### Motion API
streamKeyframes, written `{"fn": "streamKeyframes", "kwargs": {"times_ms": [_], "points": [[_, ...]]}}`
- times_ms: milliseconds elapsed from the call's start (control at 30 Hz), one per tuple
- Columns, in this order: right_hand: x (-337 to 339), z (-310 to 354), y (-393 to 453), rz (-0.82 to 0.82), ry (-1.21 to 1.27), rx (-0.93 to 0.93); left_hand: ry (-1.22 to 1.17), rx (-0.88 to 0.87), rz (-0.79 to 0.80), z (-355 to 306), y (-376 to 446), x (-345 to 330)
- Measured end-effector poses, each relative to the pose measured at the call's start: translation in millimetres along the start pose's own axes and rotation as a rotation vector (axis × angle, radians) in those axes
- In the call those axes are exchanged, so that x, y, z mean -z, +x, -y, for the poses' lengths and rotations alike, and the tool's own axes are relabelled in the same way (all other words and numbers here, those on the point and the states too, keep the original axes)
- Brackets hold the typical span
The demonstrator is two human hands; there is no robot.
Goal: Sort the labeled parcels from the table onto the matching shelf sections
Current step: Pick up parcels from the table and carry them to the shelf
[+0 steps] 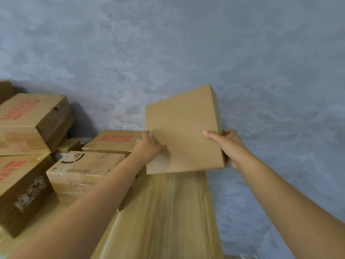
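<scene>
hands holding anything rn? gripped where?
Yes: both hands hold the plain cardboard parcel. The left hand grips its left edge, the right hand its right edge, thumb across the front face.

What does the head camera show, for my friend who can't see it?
Two hands, left and right, hold a plain cardboard box up against a grey wall, above a wooden surface. To the left sit stacked boxes, some marked MAKEUP.
</scene>
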State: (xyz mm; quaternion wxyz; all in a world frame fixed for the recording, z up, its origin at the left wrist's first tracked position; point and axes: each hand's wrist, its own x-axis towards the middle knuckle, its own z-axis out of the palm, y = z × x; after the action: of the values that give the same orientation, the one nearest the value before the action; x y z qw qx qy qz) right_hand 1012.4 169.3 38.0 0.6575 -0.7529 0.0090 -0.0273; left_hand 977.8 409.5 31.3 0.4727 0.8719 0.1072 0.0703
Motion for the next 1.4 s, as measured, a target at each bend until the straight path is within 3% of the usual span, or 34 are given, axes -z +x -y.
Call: {"fn": "streamKeyframes", "kwargs": {"times_ms": [100,200,300,400,500,600,833,1000,1200,1300,1400], "points": [[-19,16,-9,-0.218,-0.272,0.206,-0.296,0.027,0.172,-42,-20,-16],[-41,25,-30,-0.284,-0.614,0.359,-0.548,0.081,0.239,-75,-33,-22],[-53,29,-44,-0.178,-0.717,0.476,-0.611,0.109,0.171,-83,-31,-14],[-58,35,-55,0.018,-0.632,0.679,-0.726,0.18,0.07,-70,-26,-2],[-63,40,-59,0.199,-0.59,0.746,-0.837,0.247,-0.072,-52,-21,9],[-60,40,-54,0.267,-0.5,0.663,-0.789,0.2,-0.074,-37,-20,21],[-9,14,-21,-0.01,-0.676,0.281,-0.742,0.072,0.084,-8,-23,71],[6,13,-20,0.069,-0.35,-0.001,-0.744,-0.006,0.209,6,-29,88],[10,25,-32,0.304,0.08,-0.176,-0.704,-0.051,0.355,10,-29,91],[11,26,-36,0.257,0.165,-0.173,-0.722,-0.066,0.336,8,-26,90],[-1,36,-40,0.143,0.28,-0.134,-0.821,0.017,0.193,9,-21,87]]}}
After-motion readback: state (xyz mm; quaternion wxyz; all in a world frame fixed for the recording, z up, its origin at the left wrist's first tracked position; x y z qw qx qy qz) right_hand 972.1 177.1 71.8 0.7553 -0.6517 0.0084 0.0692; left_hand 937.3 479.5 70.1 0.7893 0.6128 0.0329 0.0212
